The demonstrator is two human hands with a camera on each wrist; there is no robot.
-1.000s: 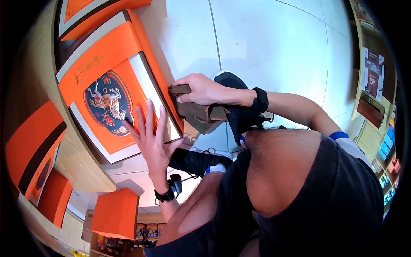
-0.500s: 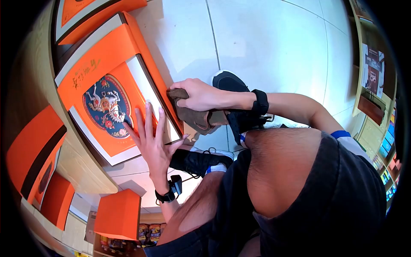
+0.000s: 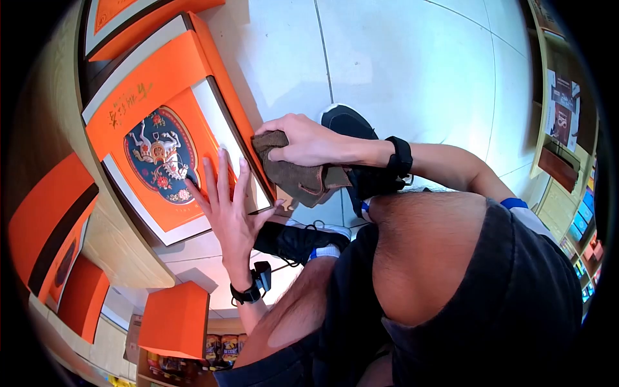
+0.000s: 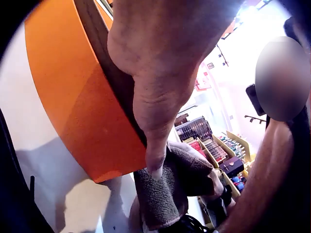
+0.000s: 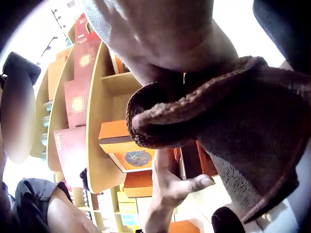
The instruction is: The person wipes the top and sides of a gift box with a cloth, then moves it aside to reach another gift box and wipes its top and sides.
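Note:
A large orange gift box (image 3: 109, 132) with a white-horse emblem and gold lettering lies at the left of the head view. My left hand (image 3: 229, 216) rests on its face with fingers spread, the thumb reaching past the near edge. In my right hand (image 3: 303, 143) is a bunched brown towel (image 3: 300, 180), gripped against the box's orange side, its loose end hanging down. The left wrist view has the towel (image 4: 163, 196) just below my left thumb, beside the box's side (image 4: 87, 107). Folds of towel (image 5: 252, 131) cover most right-hand fingers in the right wrist view.
Another orange box (image 3: 155, 32) stands beyond the first. More orange boxes, one at the lower left (image 3: 174, 320), surround a wooden shelf (image 3: 122, 242). My shoes (image 3: 300, 242) are on the tiled floor (image 3: 400, 77), close to the towel. Stocked shelves (image 3: 561, 187) line the right side.
The right hand and towel have shifted slightly down and to the right by the box's side, and the towel's loose folds hang differently. The left hand stays in place on the box.

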